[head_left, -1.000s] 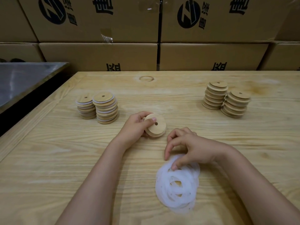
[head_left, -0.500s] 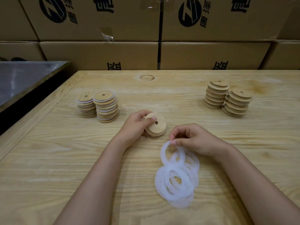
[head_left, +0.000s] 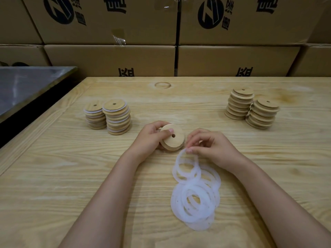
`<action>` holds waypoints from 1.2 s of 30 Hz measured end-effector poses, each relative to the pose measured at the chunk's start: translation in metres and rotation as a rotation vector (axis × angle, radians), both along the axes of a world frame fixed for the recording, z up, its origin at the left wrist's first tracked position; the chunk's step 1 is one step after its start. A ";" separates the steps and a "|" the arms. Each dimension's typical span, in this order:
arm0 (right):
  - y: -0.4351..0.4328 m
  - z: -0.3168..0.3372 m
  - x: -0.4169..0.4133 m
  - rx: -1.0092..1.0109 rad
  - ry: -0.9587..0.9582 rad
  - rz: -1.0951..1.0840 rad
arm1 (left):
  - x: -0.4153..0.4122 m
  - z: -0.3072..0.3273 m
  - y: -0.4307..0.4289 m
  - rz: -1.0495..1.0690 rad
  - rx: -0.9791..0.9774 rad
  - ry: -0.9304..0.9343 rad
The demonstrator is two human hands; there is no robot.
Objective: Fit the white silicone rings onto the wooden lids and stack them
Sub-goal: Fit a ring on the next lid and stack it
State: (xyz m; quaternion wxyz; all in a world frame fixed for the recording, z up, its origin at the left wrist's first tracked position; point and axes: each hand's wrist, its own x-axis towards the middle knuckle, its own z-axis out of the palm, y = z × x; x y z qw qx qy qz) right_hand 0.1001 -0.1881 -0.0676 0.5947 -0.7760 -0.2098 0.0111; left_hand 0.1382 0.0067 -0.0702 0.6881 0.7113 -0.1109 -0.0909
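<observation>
A flat grey metal surface lies at 9 o'clock, just beside the pale, grained wooden table. At 10 o'clock from the table centre stand two touching ringed lid stacks: round wooden discs, each top disc with a small centre hole, and thin white rims showing between the layers.

At centre, the left hand grips one wooden lid, fingers curled behind its rim and thumb pressed on its smooth face. The lid is tilted, with its lower edge close to the table. At 3 o'clock from the lid, the right hand pinches the top of a translucent white silicone ring between thumb and forefinger. The ring hangs as a soft, flat loop. Its lower part overlaps the ring pile, which lies flat at 6 o'clock.

At 2 o'clock stand two touching bare lid stacks of stepped discs. Printed cardboard boxes line the 12 o'clock edge.
</observation>
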 end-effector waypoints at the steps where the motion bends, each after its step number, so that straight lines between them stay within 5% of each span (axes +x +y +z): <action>1: 0.000 0.000 0.001 0.067 0.005 -0.041 | 0.000 0.001 0.000 -0.008 -0.005 -0.003; 9: 0.011 -0.010 0.011 0.338 0.076 -0.296 | -0.006 0.002 -0.001 -0.108 -0.141 -0.010; 17: 0.014 -0.012 0.012 0.316 -0.019 -0.422 | -0.006 0.002 -0.006 -0.154 -0.227 0.086; 26: 0.016 -0.013 0.012 0.300 -0.059 -0.511 | -0.006 -0.005 -0.016 -0.111 -0.099 -0.098; 36: 0.016 -0.013 0.012 0.295 -0.057 -0.520 | -0.006 -0.005 -0.014 -0.060 -0.106 -0.099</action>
